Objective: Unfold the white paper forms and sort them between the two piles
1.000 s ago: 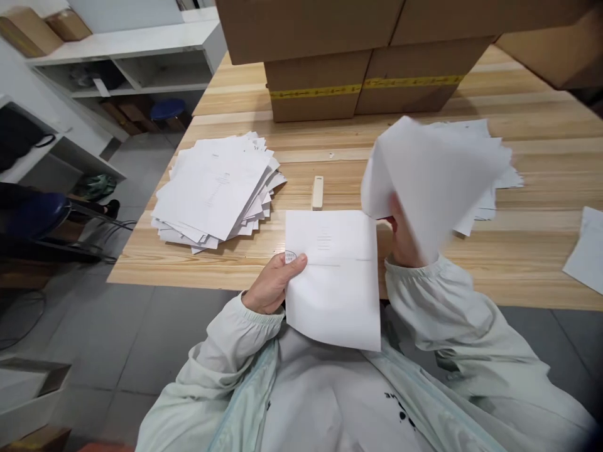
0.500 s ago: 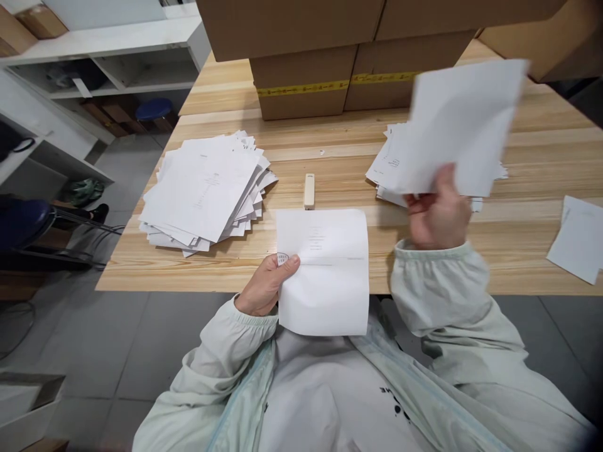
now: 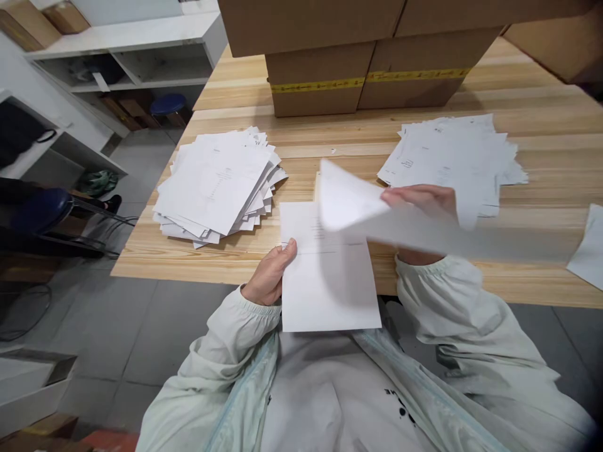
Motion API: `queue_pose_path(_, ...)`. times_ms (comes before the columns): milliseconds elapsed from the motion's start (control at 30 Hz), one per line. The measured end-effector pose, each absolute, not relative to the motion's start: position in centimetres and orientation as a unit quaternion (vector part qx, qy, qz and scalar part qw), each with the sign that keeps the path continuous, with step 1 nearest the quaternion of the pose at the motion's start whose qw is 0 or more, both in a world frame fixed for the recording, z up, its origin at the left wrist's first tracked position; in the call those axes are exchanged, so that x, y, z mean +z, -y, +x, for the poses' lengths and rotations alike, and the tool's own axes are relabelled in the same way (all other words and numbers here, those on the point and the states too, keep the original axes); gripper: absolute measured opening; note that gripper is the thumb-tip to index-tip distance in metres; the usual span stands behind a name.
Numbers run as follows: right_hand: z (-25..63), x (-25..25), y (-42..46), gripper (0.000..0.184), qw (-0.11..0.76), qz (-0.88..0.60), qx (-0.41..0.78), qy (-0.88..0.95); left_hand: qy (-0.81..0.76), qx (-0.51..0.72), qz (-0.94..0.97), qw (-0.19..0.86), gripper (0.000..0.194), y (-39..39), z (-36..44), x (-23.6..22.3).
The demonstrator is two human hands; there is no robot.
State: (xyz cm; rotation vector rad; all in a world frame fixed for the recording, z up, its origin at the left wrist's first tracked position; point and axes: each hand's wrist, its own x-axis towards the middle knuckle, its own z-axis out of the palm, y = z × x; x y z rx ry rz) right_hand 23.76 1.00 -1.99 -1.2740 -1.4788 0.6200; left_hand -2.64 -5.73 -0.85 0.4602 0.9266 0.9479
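My left hand [image 3: 271, 271] grips the left edge of a printed paper sheet [image 3: 330, 289], thumb on top, over the table's front edge. A second sheet [image 3: 351, 198], bent and blurred by motion, is pinched in my right hand [image 3: 421, 199]. It hangs partly over the left hand's sheet and casts a shadow on it. Left of centre lies a thick, uneven stack of printed papers [image 3: 214, 182]. Beyond my right hand spreads another paper pile [image 3: 452, 150]. A small cream-coloured object [image 3: 317, 187] on the table is mostly hidden behind the raised sheet.
Large taped cardboard boxes [image 3: 320, 78] stand stacked at the back of the wooden table [image 3: 188, 260]. More paper [image 3: 588, 251] lies at the right edge. On the left are white shelves [image 3: 164, 63] and blue stools [image 3: 42, 210] on the grey floor.
My right hand has brought its sheet from over the right pile down and left, above the left hand's sheet. The right pile now shows more fully. My left hand keeps its hold.
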Motion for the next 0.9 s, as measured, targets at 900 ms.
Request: queue_pose_path(900, 19.4, 1.9, 2.0, 0.02, 0.67, -0.311, 0.295, 0.607, -0.38, 0.594, 0.621, 0.344, 0.034, 4.6, -2.6, 6.2)
